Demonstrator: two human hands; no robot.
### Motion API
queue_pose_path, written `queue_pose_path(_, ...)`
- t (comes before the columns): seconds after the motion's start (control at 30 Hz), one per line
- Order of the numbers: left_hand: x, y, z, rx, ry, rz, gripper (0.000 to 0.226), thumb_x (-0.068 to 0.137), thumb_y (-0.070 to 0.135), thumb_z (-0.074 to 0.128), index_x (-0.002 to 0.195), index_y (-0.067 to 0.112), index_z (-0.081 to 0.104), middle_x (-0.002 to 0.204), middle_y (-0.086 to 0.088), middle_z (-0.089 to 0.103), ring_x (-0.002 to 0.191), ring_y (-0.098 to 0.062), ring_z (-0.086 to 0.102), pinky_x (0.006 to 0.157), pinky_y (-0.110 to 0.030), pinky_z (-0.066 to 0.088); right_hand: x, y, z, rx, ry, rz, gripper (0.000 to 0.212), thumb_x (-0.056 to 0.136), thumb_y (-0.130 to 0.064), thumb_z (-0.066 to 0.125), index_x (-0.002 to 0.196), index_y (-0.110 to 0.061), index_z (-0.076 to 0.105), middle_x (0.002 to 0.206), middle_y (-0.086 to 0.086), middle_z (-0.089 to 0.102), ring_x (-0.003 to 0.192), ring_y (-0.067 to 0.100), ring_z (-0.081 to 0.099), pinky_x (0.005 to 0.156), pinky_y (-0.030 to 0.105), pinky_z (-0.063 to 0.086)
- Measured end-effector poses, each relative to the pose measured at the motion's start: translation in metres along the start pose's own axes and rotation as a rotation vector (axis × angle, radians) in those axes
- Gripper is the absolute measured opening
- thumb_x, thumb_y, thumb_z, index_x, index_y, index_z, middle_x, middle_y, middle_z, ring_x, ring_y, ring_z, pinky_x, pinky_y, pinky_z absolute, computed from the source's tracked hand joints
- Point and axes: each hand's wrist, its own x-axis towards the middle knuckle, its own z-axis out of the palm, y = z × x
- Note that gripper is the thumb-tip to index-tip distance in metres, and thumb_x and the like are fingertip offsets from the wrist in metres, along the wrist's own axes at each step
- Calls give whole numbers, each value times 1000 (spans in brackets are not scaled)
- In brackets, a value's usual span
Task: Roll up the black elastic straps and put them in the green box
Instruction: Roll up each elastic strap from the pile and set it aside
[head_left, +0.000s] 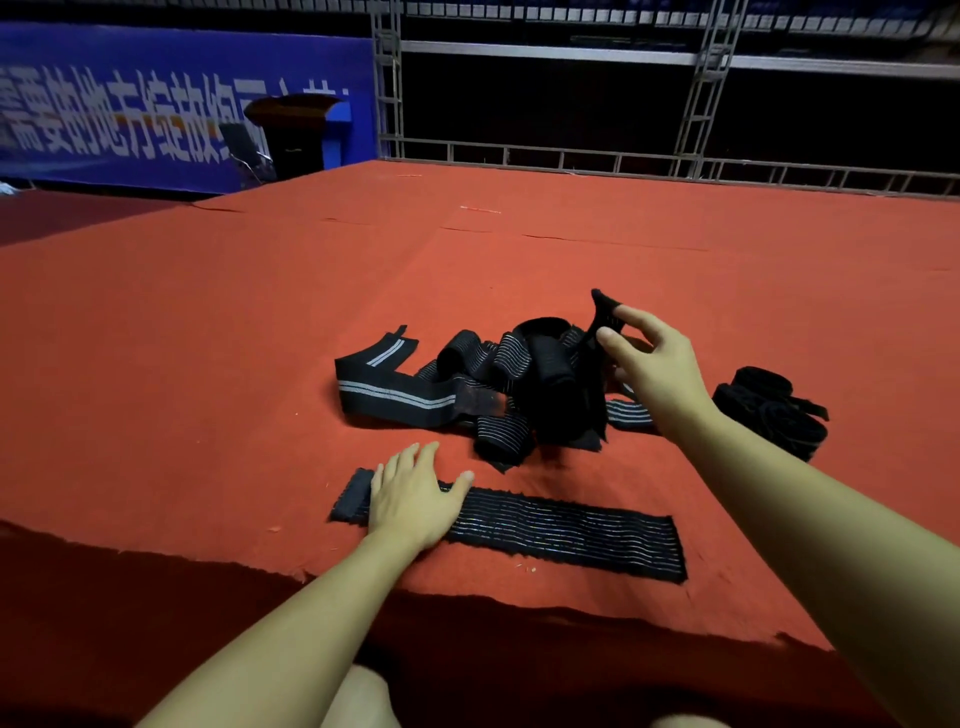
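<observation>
So I'm sitting at the edge of a big red carpet (218, 332) with a pile of black elastic straps (483, 384) dumped in front of me. My left hand (413, 496) lies flat, fingers spread and relaxed, pressing down on the left end of one flattened strap (561, 532) that's stretched out sideways just in front of the pile. That strap has thin pale lines running along it; its left tip pokes out past my fingers and the rest runs off to the right of my palm.

My right hand (652, 364) is up over the right side of the pile, pinching the end of another strap (602, 314) between thumb and forefinger, other fingers loosely fanned out. The pinched end sticks up above my fingertips while the rest drops down into the tangle below and left of my hand.

The widest strap in the pile has a grey double stripe (395, 400) and loops out to the left. A second, smaller bundle of plain black straps (774, 410) sits on the carpet right of my right wrist, apart from the main heap.

At the back there's a blue banner (171, 104) with white characters and some metal truss framing (706, 88).
</observation>
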Motion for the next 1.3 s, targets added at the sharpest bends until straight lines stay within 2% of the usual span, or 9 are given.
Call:
queue_pose_path(0.27,20,77,-47,-643,46,63,43,96,57,59,130,30,58,110,15,65,102,-9,63,91,-33,49,17,-45,4,132,-15,-45,37,93,-10,75,128,-17,65,102,7,78,92,19,77,80,29,62)
queue_pose_path(0.4,35,116,-73,-888,19,150,45,95,59,58,131,33,57,119,15,64,110,-6,63,102,-42,52,31,-74,4,170,-40,-87,40,93,-7,74,129,-20,62,106,9,77,94,20,76,78,27,60)
queue_pose_path(0.5,46,137,-91,-818,126,283,39,101,43,60,138,32,55,144,9,47,132,-7,48,110,-30,39,39,-89,4,205,-58,-98,39,93,-5,73,128,-19,62,109,13,76,99,27,76,82,33,62)
queue_pose_path(0.6,59,152,-101,-789,3,272,39,104,41,56,142,30,58,161,1,31,149,-15,32,114,-24,22,45,-97,8,268,-74,-92,39,94,-2,71,129,-15,61,109,16,76,101,28,75,87,38,62)
queue_pose_path(0.7,67,153,-94,-823,-57,185,38,106,43,51,133,21,67,142,0,53,133,-20,53,114,-35,39,50,-98,6,268,-60,-104,40,95,-3,70,132,-15,60,110,14,75,103,23,75,90,37,61)
queue_pose_path(0.83,72,139,-86,-883,-56,-30,34,105,48,46,103,18,63,108,2,59,99,-19,55,81,-34,43,61,-94,-11,273,63,-101,47,97,-7,68,142,-14,56,115,11,72,105,23,74,93,40,61)
queue_pose_path(0.93,76,130,-87,-1007,-102,-96,63,95,66,46,135,20,63,145,2,52,129,-20,52,110,-42,41,66,-90,-23,284,107,-95,48,99,-6,66,145,-13,53,112,2,69,99,14,74,91,38,61)
queue_pose_path(1.07,72,142,-100,-978,-69,-8,66,97,70,44,150,30,50,171,7,2,154,-23,21,122,-46,23,67,-90,-26,265,73,-89,49,98,-7,67,145,-10,53,110,6,70,95,12,76,87,34,61)
queue_pose_path(1.3,66,172,-114,-1070,-26,212,44,96,68,51,119,33,62,127,10,64,121,-10,58,105,-32,44,61,-85,-7,-47,9,-105,37,92,-21,77,125,-7,68,104,13,72,86,25,73,62,20,58)
